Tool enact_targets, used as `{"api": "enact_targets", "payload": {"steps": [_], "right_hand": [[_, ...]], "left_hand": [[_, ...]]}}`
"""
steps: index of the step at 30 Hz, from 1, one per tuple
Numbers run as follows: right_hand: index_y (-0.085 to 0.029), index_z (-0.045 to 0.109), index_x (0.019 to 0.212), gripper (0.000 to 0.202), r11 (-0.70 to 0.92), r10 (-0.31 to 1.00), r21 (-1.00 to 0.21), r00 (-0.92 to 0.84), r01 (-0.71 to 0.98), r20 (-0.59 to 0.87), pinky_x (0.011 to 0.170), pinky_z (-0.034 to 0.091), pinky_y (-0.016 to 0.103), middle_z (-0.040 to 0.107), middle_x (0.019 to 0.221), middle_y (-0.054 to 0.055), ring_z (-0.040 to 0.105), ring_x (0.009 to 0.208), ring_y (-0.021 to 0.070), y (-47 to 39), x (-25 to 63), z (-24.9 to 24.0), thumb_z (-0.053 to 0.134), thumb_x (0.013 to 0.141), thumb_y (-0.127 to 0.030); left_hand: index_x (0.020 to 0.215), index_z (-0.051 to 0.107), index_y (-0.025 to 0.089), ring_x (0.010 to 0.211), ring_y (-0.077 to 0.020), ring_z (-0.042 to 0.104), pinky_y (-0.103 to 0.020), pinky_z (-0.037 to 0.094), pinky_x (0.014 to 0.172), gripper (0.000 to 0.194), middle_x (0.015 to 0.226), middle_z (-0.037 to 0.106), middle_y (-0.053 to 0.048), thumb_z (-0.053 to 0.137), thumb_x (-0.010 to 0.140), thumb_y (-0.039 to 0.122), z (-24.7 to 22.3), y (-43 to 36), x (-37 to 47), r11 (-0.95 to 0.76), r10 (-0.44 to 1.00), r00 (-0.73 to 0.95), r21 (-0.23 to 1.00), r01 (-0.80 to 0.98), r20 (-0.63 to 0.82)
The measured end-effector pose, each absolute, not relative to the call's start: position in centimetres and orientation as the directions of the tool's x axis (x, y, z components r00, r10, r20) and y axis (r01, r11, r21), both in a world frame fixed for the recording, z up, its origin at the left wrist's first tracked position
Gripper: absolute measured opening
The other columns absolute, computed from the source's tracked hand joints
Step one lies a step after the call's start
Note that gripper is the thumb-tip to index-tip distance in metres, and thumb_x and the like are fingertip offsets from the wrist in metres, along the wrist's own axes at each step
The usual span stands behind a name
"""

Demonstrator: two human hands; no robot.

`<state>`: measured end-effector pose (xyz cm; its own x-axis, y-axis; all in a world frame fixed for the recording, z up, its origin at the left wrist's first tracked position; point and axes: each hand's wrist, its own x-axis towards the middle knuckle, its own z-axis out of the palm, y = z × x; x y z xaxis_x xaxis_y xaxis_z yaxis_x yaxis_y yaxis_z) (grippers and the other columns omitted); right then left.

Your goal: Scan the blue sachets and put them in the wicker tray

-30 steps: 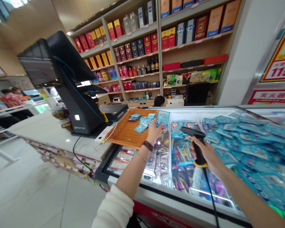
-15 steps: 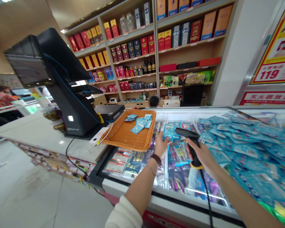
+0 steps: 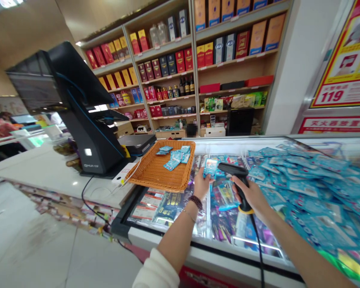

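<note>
My left hand [image 3: 202, 183] is closed on a small blue packet [image 3: 210, 167], held up over the glass-topped freezer. In my right hand [image 3: 252, 193] is a black barcode scanner [image 3: 234, 169] with a yellow ring low on its handle. Its head points left at the packet, and a bright patch of light lies on the packet's face. Left of my hands, an orange wicker basket [image 3: 150, 175] holds several blue packets [image 3: 174, 158]. A large heap of similar blue packets [image 3: 315, 184] covers the right part of the freezer top.
A black checkout terminal [image 3: 90, 128] stands on the white counter [image 3: 48, 172] at left, its cable hanging over the edge. The scanner cord [image 3: 259, 244] runs down the freezer [image 3: 156, 240] front. Shelves [image 3: 165, 80] of boxes and bottles fill the back.
A bright light now shows on the held packet, which was unlit before. The view has shifted slightly; both hands keep their holds.
</note>
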<state>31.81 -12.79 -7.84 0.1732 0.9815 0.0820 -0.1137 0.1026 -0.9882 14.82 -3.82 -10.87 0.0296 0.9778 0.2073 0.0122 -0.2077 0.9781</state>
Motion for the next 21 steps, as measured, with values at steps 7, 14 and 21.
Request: {"api": "enact_targets", "payload": {"steps": [7, 14, 21], "right_hand": [[-0.019, 0.066, 0.077, 0.052, 0.11, 0.982, -0.984, 0.168, -0.14, 0.086, 0.033, 0.034, 0.024, 0.056, 0.05, -0.004, 0.046, 0.032, 0.0099, -12.9, 31.6, -7.4, 0.081, 0.069, -0.068], [-0.021, 0.055, 0.058, 0.057, 0.131, 0.987, -0.99, 0.099, -0.052, 0.125, 0.035, 0.034, 0.023, 0.053, 0.045, -0.002, 0.044, 0.031, 0.009, -12.8, 31.7, -7.8, 0.075, 0.076, -0.07], [-0.02, 0.057, 0.063, 0.055, 0.14, 0.987, -0.989, 0.087, -0.051, 0.136, 0.035, 0.033, 0.023, 0.054, 0.047, -0.003, 0.045, 0.031, 0.0086, -13.1, 31.4, -7.7, 0.076, 0.076, -0.071]], "left_hand": [[0.099, 0.061, 0.021, 0.066, -0.015, 0.071, -0.029, 0.063, 0.072, 0.018, 0.072, 0.057, 0.005, 0.073, 0.085, 0.024, -10.6, -4.2, 14.9, -0.233, 0.972, 0.02, 0.973, 0.004, 0.233], [0.094, 0.06, 0.021, 0.066, -0.013, 0.067, -0.03, 0.064, 0.073, 0.019, 0.075, 0.058, 0.004, 0.075, 0.084, 0.027, -11.1, -3.9, 14.9, -0.272, 0.962, 0.009, 0.962, -0.015, 0.272], [0.096, 0.06, 0.02, 0.065, -0.011, 0.064, -0.031, 0.065, 0.079, 0.019, 0.076, 0.06, 0.003, 0.074, 0.086, 0.029, -12.0, -3.4, 15.0, -0.289, 0.957, 0.025, 0.956, -0.044, 0.29]]}}
